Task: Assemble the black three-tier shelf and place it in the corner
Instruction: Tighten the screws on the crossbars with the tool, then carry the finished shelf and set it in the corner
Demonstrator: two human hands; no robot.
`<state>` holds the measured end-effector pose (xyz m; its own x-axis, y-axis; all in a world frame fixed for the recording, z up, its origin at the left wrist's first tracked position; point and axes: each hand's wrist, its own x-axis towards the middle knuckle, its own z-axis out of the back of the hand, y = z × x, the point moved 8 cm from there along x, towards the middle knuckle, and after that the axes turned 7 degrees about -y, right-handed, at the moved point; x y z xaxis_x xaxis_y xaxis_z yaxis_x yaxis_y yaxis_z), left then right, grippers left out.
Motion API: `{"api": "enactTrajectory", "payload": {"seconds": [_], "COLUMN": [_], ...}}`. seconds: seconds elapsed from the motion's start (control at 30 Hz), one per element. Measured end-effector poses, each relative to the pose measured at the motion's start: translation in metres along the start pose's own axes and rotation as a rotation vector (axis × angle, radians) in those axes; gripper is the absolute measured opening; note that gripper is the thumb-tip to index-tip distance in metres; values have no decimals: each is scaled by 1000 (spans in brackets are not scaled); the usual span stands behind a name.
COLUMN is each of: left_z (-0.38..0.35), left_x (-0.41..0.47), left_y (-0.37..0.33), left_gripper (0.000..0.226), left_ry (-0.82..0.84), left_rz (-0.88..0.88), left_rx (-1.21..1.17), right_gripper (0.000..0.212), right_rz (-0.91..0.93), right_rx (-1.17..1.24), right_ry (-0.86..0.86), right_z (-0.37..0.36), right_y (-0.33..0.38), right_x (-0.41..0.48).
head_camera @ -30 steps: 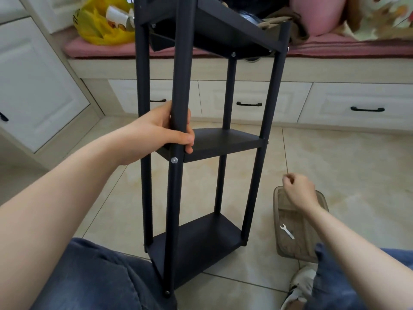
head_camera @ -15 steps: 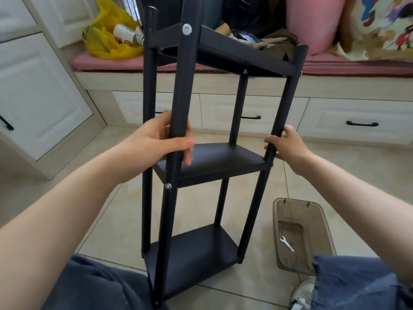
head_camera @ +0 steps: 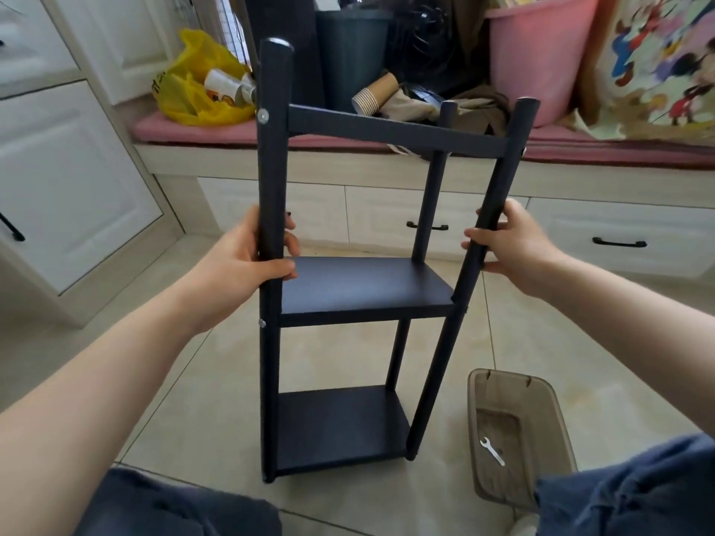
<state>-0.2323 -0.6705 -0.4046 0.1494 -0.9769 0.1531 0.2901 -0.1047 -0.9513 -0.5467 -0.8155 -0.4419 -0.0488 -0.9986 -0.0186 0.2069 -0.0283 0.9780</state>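
Now shelf (head_camera: 363, 288) turned square-on; left hand (head_camera: 243, 261), right hand (head_camera: 514, 241) each curled round a front post (head_camera: 272, 148). Three tiers, one wrench (head_camera: 492, 452).

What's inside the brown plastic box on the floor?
A small silver wrench lies on the bottom of the brown box. Nothing else shows in it, but its near right corner is hidden behind the person's knee.

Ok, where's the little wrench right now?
Head view, lower right: the wrench lies in the brown bin, just right of the shelf.
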Motion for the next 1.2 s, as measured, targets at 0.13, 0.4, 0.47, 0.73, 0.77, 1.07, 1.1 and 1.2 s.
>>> {"api": "enactTrajectory", "payload": {"seconds": [0.13, 0.4, 0.47, 0.73, 0.77, 1.07, 1.1, 1.2], "left_z": [10, 18, 21, 27, 28, 42, 43, 46], "left_x": [7, 14, 15, 17, 19, 47, 52, 70], "left_y": [16, 34, 32, 32, 34, 53, 54, 59], "left_gripper": [39, 28, 21, 11, 10, 7, 6, 7], "left_ry": [-114, -245, -314, -434, -441, -520, -518, -515], "left_rz": [4, 49, 37, 81, 87, 1, -20, -55], "left_rx": [162, 282, 234, 149, 144, 144, 138, 117], "right_gripper": [28, 17, 10, 12, 13, 8, 3, 9], "right_rz": [88, 187, 202, 252, 248, 355, 379, 456], "right_rx": [-34, -83, -77, -82, -73, 98, 134, 178], "right_ry": [-13, 8, 20, 78, 80, -3, -7, -30], "right_z": [1, -7, -12, -30, -32, -47, -49, -58], "right_y": [6, 12, 14, 30, 31, 47, 52, 65], "right_x": [-3, -8, -10, -13, -12, 12, 19, 44]}}
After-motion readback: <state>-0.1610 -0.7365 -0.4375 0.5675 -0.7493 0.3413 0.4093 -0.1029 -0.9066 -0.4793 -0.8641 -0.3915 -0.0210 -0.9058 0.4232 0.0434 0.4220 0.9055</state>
